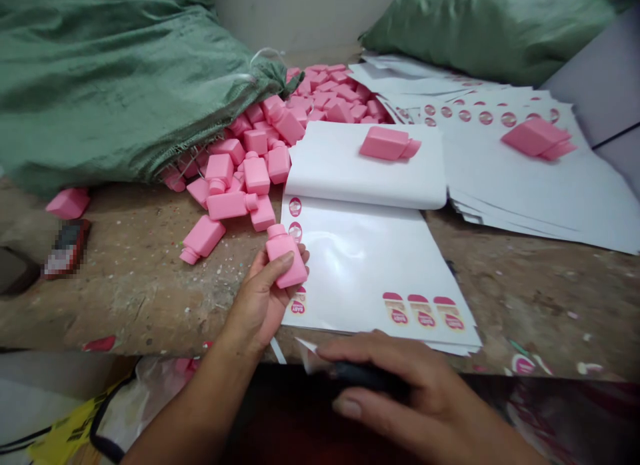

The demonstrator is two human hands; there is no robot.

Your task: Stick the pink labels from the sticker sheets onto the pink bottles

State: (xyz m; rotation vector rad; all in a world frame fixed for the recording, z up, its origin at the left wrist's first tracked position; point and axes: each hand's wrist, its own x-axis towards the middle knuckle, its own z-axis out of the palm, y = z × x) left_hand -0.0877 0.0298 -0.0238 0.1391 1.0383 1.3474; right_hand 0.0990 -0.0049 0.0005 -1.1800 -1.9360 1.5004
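My left hand (257, 298) holds a pink plastic bottle (286, 257) on its side, just above the near left corner of a stack of white label sheets (380, 271). My right hand (395, 385) is at the table's near edge, shut around a black-handled tool (363, 375), whose tip is hidden. A white paper scrap (310, 355) sticks out beside that tool. Behind my left hand lies a heap of pink bottles (257, 175). One pink bottle (389, 143) lies on the stack's curled-over sheets, and another (537, 138) rests on a second pile of sheets (530, 178).
A bulging green woven sack (115, 85) lies against the heap at the back left, and another green sack (480, 31) sits at the back right. The worn wooden tabletop (125, 298) is flecked with scraps. A loose pink bottle (69, 203) and a small blurred object (67, 248) lie at the left.
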